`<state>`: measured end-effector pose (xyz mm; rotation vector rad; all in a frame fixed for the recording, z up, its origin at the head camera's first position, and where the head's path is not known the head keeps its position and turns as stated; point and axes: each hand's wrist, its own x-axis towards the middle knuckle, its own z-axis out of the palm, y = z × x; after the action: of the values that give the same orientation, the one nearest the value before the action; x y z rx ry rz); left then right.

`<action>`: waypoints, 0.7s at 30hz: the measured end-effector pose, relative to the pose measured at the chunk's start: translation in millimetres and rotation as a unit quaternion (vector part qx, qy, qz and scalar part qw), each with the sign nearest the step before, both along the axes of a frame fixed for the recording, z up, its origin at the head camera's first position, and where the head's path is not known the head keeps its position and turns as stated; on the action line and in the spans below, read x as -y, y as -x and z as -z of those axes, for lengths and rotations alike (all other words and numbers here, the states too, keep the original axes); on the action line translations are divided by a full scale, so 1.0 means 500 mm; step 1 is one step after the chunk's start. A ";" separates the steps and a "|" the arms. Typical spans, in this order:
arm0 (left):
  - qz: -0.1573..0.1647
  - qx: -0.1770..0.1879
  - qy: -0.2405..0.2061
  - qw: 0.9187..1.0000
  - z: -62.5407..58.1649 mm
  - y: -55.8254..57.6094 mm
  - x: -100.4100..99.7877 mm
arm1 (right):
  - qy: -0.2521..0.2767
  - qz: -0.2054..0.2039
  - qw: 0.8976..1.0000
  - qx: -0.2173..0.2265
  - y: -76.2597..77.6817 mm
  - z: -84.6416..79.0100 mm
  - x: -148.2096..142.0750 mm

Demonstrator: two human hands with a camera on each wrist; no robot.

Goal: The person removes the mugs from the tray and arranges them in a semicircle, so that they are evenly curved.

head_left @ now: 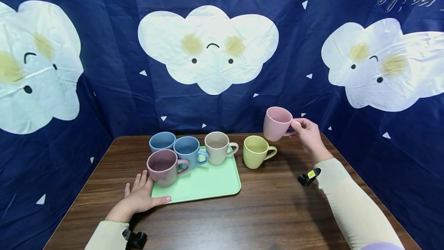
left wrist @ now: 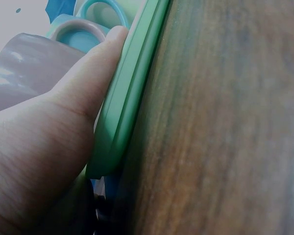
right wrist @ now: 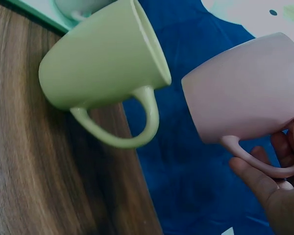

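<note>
My right hand (head_left: 308, 136) grips the handle of a pink mug (head_left: 276, 124), which is held up above the table's back right; in the right wrist view, fingers curl about that handle. Below and left of it, a yellow-green mug (head_left: 254, 152) stands on the table. My left hand (head_left: 140, 196) rests at the near left corner of a light green tray (head_left: 208, 188), thumb straight along the rim and fingers spread beside it. On the tray stand a mauve mug (head_left: 165, 173), a blue mug (head_left: 187, 149) and a beige mug (head_left: 217, 149). Another blue mug (head_left: 161, 141) sits behind, partly hidden.
The brown wooden table (head_left: 243, 223) carries everything. Behind it and at both sides hangs a dark blue cloth (head_left: 114, 99) printed with white clouds, close to the table's back edge. Small black devices (head_left: 306, 178) are strapped at both wrists.
</note>
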<state>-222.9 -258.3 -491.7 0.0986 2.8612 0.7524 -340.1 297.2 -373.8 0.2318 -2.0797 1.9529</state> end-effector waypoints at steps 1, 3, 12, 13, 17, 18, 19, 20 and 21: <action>-0.001 -0.001 0.000 1.000 0.000 0.000 0.000 | -0.003 0.003 1.000 0.002 0.001 0.002 -0.002; -0.001 -0.001 0.000 1.000 0.001 0.000 0.001 | -0.006 0.009 1.000 0.006 0.004 0.007 -0.006; 0.001 0.006 0.013 1.000 -0.006 -0.001 -0.003 | 0.010 0.021 0.999 0.033 0.017 0.044 -0.016; 0.001 0.006 0.014 1.000 -0.005 -0.001 -0.003 | 0.009 0.025 0.999 0.036 0.018 0.049 -0.015; 0.000 0.006 0.014 1.000 -0.004 -0.001 -0.002 | 0.005 0.034 0.998 0.048 0.022 0.066 -0.012; 0.000 0.005 0.014 1.000 -0.004 -0.001 -0.003 | 0.005 0.035 0.998 0.051 0.023 0.071 -0.012; 0.000 0.004 0.014 1.000 -0.005 -0.001 -0.003 | 0.005 0.036 0.998 0.053 0.025 0.076 -0.012; 0.000 0.003 0.013 1.000 -0.005 -0.002 -0.004 | 0.005 0.034 0.998 0.055 0.027 0.081 -0.013; 0.000 0.002 0.012 1.000 -0.007 -0.002 -0.004 | 0.008 0.032 0.998 0.056 0.028 0.087 -0.013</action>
<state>-221.8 -256.1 -488.4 0.0941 2.8647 0.7178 -354.3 303.9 -417.3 0.0515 -2.1106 1.9865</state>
